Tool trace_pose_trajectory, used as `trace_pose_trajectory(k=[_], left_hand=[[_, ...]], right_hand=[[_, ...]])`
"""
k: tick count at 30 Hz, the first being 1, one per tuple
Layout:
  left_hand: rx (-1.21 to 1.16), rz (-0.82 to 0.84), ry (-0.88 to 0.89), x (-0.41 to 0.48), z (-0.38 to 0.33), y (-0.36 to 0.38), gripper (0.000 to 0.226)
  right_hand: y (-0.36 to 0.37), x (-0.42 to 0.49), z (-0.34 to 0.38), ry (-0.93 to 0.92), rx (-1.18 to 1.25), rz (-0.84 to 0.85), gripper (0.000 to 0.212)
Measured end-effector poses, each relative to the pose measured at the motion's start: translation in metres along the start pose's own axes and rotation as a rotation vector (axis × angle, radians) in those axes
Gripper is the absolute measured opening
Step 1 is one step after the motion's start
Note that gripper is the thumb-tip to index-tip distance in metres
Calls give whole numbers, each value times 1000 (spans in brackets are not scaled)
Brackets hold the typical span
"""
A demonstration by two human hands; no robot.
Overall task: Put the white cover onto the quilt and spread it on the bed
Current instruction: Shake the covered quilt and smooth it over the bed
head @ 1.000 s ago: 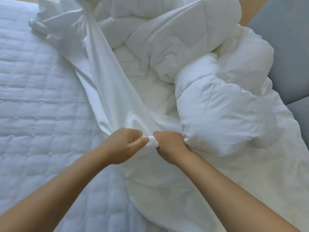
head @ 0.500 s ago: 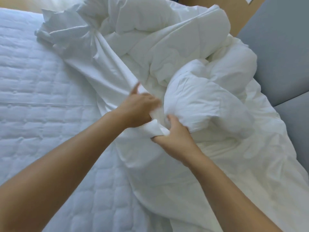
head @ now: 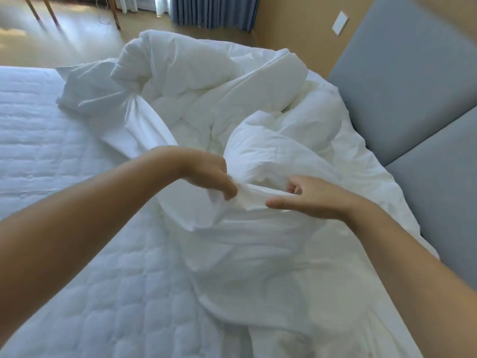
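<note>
A puffy white quilt (head: 206, 81) lies bunched in a heap on the far right part of the bed. The thin white cover (head: 247, 254) is draped over its near side and trails toward me. My left hand (head: 209, 174) pinches a raised fold of the cover's edge, fingers curled down. My right hand (head: 309, 197) grips the same fold a little to the right, thumb stretched along the cloth and fingers curled behind it. A rounded lump of quilt (head: 278, 151) bulges just beyond both hands.
The quilted white mattress (head: 64, 156) spreads to the left and toward me. A grey padded headboard (head: 402, 81) stands along the right. Beyond the bed are a wooden floor (head: 77, 40), chair legs, blue curtains (head: 211, 11) and a wall switch plate (head: 340, 23).
Both hands have lifted and drawn apart along the cover's edge. My view has tilted up, so the floor and curtains now show. The quilt lump sits further from me.
</note>
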State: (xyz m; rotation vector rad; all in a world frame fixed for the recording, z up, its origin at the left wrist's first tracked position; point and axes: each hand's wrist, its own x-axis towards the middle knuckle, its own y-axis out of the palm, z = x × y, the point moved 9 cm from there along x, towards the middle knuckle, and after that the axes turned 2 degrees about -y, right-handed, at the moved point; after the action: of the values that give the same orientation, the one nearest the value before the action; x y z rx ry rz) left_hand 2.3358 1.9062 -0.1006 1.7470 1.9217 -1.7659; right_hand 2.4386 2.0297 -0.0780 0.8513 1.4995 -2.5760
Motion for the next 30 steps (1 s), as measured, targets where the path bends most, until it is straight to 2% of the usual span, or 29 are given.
trace_pose_trajectory(k=[3,6,7,9,10,12,15,18,21,22,24,27,29,30], left_hand=[[119,-142,39,-6,-27,-43,27],[17,-357,109,-8,-61,-104,30],[0,-432,100,-4,-69,-122,27],[37,-599,46,12,-85,-152,23],[47,-668,19,23,-92,-161,29],[2,-732,-18,52,-102,-169,41],[-112,-763,-104,106,-105,-171,41],[-191,-798,-196,158,-110,-167,30],[-323,-861,-255,199,-116,-158,25],[-388,-916,-264,205,-118,-160,25],[-497,-1087,-237,205,-127,-179,25],[-581,-1293,-128,200,-158,-223,19],[-566,-1244,-89,226,-182,-233,15],[-508,-1143,-86,250,-193,-225,23]], right_hand=[[-38,-20,-21,-9,53,-115,62],[-85,-26,-38,-81,286,-193,79],[-100,-24,-44,-108,357,-216,77],[-127,-14,-58,-148,460,-288,53],[-137,-7,-66,-158,489,-324,45],[-147,13,-90,-158,505,-374,38],[-151,45,-134,-146,591,-381,30],[-133,80,-192,-62,716,-197,30],[-86,103,-265,98,528,115,30],[-80,107,-288,133,468,136,31],[-92,115,-328,161,571,-54,40],[-133,120,-358,97,870,-513,49],[-138,128,-363,104,925,-696,45],[-133,135,-366,145,961,-742,41]])
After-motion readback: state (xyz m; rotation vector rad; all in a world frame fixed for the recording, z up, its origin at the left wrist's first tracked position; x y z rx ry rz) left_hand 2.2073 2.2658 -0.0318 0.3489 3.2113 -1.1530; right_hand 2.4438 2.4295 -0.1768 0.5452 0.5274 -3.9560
